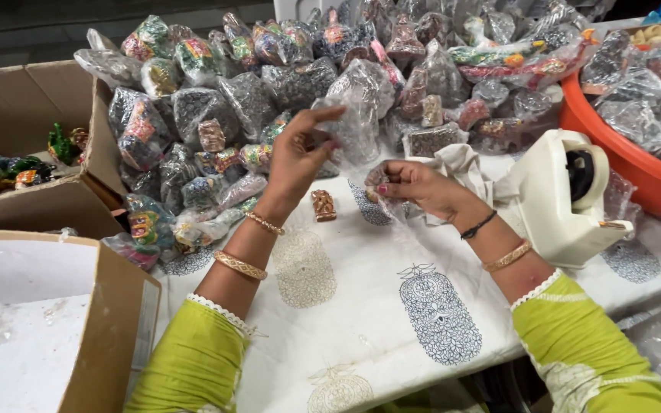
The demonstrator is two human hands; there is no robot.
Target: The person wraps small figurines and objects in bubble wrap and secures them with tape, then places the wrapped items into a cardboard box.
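My left hand [297,153] is raised over the table, thumb and fingers pinched on the top of a clear bubble-wrap piece [357,115]. Lower and to the right, my right hand [416,186] is closed on the bottom of the same crinkly wrap, where a small item seems tucked between the fingers. A small brown figurine [323,205] lies bare on the white printed tablecloth [361,306] between my forearms. Both wrists carry gold bangles, and the sleeves are lime green.
A big heap of bubble-wrapped figurines [269,84] fills the back of the table. A white tape dispenser [564,195] stands right of my right hand, beside an orange tub [636,168] of wrapped pieces. Cardboard boxes [55,206] sit at the left.
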